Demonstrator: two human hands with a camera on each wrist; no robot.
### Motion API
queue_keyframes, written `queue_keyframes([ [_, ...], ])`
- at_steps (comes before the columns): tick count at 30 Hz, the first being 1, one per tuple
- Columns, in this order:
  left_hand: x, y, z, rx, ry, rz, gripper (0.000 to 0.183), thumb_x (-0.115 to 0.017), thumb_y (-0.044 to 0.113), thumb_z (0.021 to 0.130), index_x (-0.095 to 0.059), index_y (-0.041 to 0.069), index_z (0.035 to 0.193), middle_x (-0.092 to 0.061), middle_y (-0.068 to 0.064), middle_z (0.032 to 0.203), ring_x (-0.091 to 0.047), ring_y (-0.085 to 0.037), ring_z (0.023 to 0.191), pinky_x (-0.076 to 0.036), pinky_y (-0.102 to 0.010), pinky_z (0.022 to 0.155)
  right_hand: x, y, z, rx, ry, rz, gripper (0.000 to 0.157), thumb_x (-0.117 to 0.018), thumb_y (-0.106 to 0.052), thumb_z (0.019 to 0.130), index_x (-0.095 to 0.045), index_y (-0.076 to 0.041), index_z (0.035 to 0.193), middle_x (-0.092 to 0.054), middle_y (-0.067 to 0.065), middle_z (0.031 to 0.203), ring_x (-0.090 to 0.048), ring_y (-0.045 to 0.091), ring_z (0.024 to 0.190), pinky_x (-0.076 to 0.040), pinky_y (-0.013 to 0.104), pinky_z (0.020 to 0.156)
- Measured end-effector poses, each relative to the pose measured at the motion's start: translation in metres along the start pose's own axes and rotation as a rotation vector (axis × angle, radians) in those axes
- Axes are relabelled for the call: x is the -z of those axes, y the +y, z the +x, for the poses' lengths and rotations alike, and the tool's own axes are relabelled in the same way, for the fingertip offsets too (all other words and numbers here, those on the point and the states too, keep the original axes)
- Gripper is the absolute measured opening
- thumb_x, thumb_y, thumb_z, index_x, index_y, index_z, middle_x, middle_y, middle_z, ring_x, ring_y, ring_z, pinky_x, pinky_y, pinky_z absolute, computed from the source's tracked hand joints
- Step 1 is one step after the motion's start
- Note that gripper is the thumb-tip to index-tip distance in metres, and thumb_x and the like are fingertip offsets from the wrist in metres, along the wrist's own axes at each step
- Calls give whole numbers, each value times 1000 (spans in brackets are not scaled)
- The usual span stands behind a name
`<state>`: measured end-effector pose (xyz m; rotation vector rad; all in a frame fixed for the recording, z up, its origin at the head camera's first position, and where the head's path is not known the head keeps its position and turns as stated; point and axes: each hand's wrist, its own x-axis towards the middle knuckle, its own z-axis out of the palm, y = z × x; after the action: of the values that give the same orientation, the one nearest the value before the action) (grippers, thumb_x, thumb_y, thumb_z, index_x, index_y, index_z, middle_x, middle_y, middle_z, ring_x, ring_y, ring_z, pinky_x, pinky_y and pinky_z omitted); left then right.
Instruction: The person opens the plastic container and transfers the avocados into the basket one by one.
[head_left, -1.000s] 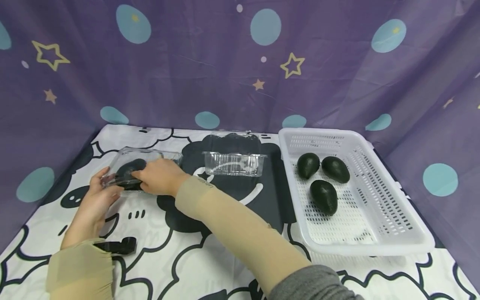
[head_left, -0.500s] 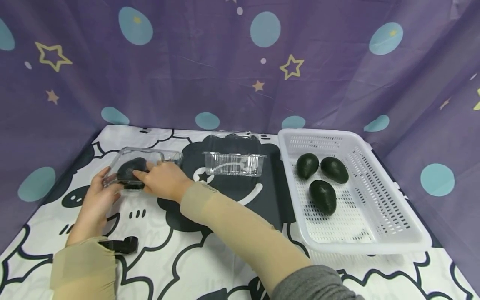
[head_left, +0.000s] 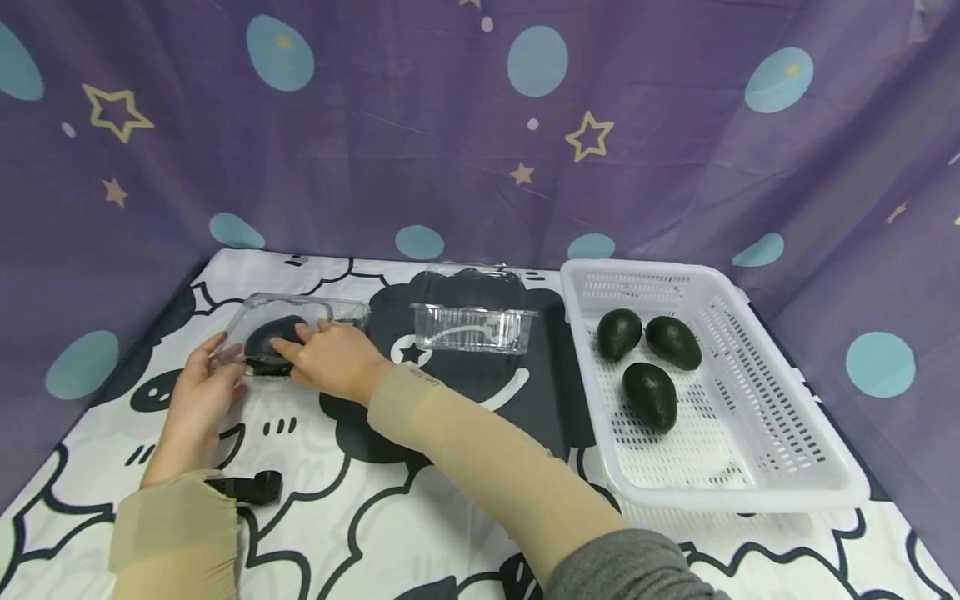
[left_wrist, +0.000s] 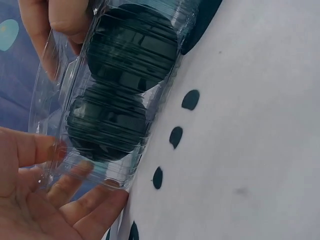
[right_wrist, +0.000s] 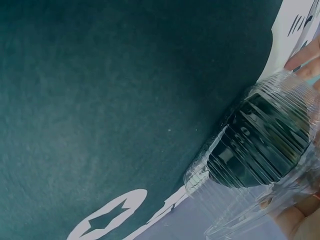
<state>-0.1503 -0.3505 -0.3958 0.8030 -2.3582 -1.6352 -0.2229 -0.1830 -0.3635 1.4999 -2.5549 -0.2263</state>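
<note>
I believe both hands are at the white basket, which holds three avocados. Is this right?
Not quite: the left hand and right hand are at the leftmost clear container, as the head view shows. The white basket does hold three avocados.

The held box (left_wrist: 84, 82) is glossy, ribbed clear plastic, the basket (head_left: 750, 499) smooth plastic, the curtain (head_left: 420, 183) matt, creased cloth.

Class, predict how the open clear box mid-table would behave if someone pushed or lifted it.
The clear box probably slides easily, since it looks empty and thin-walled. Its ribbed front suggests some stiffness, though a squeeze might dent it. The lid, open behind, may flap during lifting.
</note>
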Motion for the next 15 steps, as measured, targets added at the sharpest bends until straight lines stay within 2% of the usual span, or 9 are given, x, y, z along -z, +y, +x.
queue_keyframes([
  [3, -2, 2, -2, 36, 32, -7, 66, -37, 17, 102, -9, 20, 161, -28, -15, 162, -43, -19, 135, -43, -17, 84, 1, 0, 0, -2, 17, 7, 47, -37, -39, 108, -35, -33, 154, -47, 0, 153, -53, 24, 135, -58, 24, 81],
  [7, -4, 4, -2, 77, 60, -20, 67, -35, 18, 102, -3, 16, 161, -27, -13, 162, -39, -23, 142, -47, -27, 98, 1, 0, 0, -3, 32, 13, 46, -38, -39, 108, -37, -33, 153, -49, -2, 151, -60, 21, 126, -58, 23, 74],
  [10, -3, 4, -3, 86, 55, -32, 65, -34, 19, 103, -6, 11, 161, -25, -13, 163, -34, -25, 146, -43, -38, 111, 0, 1, 0, -1, 52, 5, 46, -39, -39, 107, -40, -32, 152, -51, -3, 149, -67, 17, 111, -57, 22, 72],
  [12, -3, 5, -3, 89, 60, -45, 63, -34, 20, 103, -10, 11, 160, -26, -11, 163, -33, -24, 147, -41, -42, 114, 0, 1, 1, 3, 72, 5, 45, -39, -38, 107, -42, -31, 151, -53, -3, 148, -70, 14, 100, -57, 22, 69],
  [15, -3, 6, -3, 93, 72, -60, 60, -33, 21, 104, -14, 13, 160, -27, -10, 163, -34, -23, 147, -43, -39, 112, 2, 2, 2, 5, 90, 12, 44, -40, -38, 107, -44, -30, 150, -55, -3, 146, -71, 12, 95, -57, 22, 69],
])
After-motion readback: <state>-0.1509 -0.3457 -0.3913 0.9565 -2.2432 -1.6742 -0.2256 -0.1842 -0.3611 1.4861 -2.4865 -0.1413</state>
